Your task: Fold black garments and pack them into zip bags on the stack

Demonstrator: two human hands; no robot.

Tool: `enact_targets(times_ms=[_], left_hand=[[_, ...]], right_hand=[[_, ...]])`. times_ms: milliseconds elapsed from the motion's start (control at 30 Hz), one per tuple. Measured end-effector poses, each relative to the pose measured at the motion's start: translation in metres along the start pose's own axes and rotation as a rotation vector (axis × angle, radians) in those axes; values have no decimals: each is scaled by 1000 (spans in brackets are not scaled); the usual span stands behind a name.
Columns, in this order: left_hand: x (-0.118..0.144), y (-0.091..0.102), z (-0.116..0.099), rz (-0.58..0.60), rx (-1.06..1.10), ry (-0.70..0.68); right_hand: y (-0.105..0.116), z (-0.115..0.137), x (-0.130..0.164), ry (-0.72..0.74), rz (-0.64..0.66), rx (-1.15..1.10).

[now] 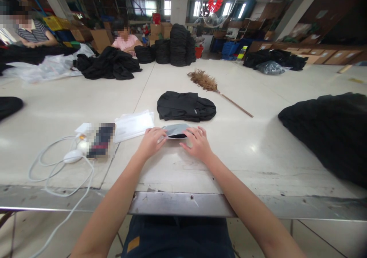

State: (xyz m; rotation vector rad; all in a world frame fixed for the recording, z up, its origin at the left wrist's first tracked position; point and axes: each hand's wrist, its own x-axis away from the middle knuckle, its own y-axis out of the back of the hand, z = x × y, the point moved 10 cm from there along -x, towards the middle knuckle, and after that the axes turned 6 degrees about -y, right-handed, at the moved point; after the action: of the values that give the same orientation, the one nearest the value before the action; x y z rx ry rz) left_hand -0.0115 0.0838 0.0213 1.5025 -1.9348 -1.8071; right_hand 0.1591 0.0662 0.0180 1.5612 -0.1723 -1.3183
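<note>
My left hand [151, 142] pinches the left end of a small translucent grey plastic bag [175, 128] with something black showing inside it. At the bag's other end is my right hand [198, 143], its fingers curled over the edge and its thumb a little apart below. The bag is lifted slightly toward me, above the table. Just beyond it lies a folded black garment [183, 106] with a small white label. Left of my left hand, flat white plastic bags [134, 124] lie in a loose stack.
A phone [101, 140] and a white cable [47, 177] lie at left. A feather duster [205, 81] rests beyond the garment. Black cloth piles [329, 131] stand at right and black stacks [180, 45] at the back. Two people sit across the table [258, 166].
</note>
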Motion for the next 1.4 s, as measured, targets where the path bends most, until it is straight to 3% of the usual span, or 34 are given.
enact_targets(times_ms=[200,300,400,533,700,800,900,1167,1267,1400], left_hand=[[1,14,-44,-318,99,-146],[5,23,-51,-470,249,-101],[6,25,-48,-494,386,-1],[4,20,-43,-420,525,143],[17,13,-29,-514,623,429],[21,8,-17,-530,627,544],[19,-4,-5,-455,664,576],[28,-63,23,-309,845,761],[27,-74,24,-296,924,754],[34,-78,31,-370,986,818]], right_hand=[[27,25,0,-52,-136,-34],[39,34,-3,-67,-169,-116],[48,41,-9,-35,-159,-172],[59,40,-23,-22,-47,-207],[64,46,-48,-68,253,-304],[52,49,-62,-154,391,-345],[22,46,-71,-245,527,-401],[-63,26,-72,-283,830,-641],[-79,21,-68,-273,939,-722],[-84,19,-66,-258,1008,-763]])
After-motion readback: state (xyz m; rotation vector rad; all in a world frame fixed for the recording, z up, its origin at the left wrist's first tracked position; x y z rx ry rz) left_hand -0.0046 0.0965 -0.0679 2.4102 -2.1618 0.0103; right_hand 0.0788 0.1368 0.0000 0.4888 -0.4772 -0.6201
